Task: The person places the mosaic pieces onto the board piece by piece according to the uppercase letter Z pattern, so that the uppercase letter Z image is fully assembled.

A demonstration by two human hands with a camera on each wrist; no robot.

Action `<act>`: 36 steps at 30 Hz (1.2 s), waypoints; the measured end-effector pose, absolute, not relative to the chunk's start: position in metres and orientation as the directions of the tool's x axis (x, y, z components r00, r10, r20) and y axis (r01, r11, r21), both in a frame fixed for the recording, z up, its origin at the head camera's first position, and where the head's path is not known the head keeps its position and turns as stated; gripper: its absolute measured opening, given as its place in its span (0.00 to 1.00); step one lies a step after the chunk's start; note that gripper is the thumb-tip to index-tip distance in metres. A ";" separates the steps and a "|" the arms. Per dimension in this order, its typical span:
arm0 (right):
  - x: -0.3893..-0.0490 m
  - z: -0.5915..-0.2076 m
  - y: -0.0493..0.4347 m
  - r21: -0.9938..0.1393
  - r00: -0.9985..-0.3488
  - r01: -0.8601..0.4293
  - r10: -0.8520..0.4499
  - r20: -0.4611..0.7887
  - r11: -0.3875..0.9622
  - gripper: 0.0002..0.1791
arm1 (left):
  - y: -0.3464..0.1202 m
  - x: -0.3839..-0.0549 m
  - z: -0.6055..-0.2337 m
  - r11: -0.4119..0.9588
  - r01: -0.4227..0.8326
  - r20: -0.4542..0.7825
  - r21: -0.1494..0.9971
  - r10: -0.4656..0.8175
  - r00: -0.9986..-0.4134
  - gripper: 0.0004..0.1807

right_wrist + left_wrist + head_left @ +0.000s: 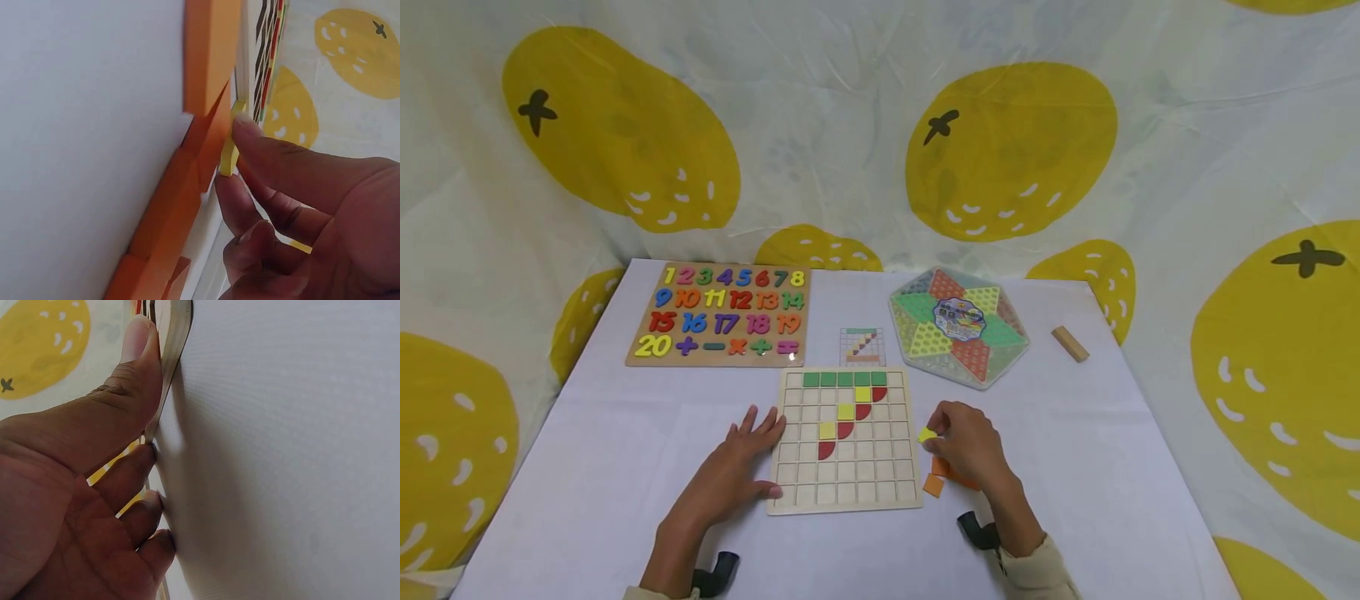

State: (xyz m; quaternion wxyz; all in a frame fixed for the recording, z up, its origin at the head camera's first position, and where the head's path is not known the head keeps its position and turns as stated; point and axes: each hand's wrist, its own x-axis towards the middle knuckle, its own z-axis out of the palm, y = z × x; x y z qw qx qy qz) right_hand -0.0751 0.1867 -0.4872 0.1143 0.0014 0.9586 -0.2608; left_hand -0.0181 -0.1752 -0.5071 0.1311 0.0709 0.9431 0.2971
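Observation:
A wooden grid board (883,475) lies in the middle of the table. Green squares (845,379) line its top row; yellow squares (846,412) and red quarter-round pieces (845,430) step diagonally down to the left. My left hand (730,467) rests at the board's left edge, fingers spread, with the thumb (139,369) against the rim in the left wrist view. Just right of the board my right hand (967,442) pinches a yellow tile (229,150) between thumb and fingers. Below that hand lie several orange tiles (934,485), partly covered by it.
A small pattern card (862,347) lies behind the board. At the back left is a number puzzle board (718,315); at the back right, a hexagonal star-patterned game board (958,327). A small wooden block (1070,343) lies farther right. A fruit-print cloth (820,133) hangs behind.

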 end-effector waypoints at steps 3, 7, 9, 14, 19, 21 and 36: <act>-0.076 -0.486 0.184 -0.509 -0.970 0.060 -0.070 -0.232 0.859 0.13 | -0.175 -0.018 -0.508 0.815 0.056 -0.204 0.576 0.210 -0.956 0.60; -0.076 -0.486 0.184 -0.522 -0.970 0.035 -0.098 -0.224 0.852 0.13 | -0.174 -0.018 -0.509 0.813 0.062 -0.198 0.579 0.214 -0.956 0.60; -0.076 -0.486 0.185 -0.525 -0.972 0.023 -0.104 -0.211 0.851 0.12 | -0.174 -0.018 -0.509 0.810 0.062 -0.198 0.582 0.215 -0.956 0.60; -0.073 -0.481 0.184 -0.529 -0.983 0.003 -0.094 -0.157 0.849 0.09 | -0.175 -0.018 -0.509 0.813 0.059 -0.206 0.580 0.216 -0.954 0.60; -0.070 -0.473 0.171 -0.589 -0.986 -0.032 -0.121 -0.112 0.808 0.11 | -0.176 -0.019 -0.509 0.816 0.054 -0.212 0.575 0.212 -0.954 0.60; -0.068 -0.471 0.162 -0.609 -0.983 -0.056 -0.150 -0.105 0.791 0.11 | -0.176 -0.019 -0.508 0.817 0.052 -0.213 0.574 0.210 -0.954 0.60; -0.062 -0.478 0.085 -0.667 -0.936 -0.173 -0.333 -0.119 0.724 0.09 | -0.175 -0.019 -0.505 0.824 0.065 -0.211 0.563 0.219 -0.952 0.59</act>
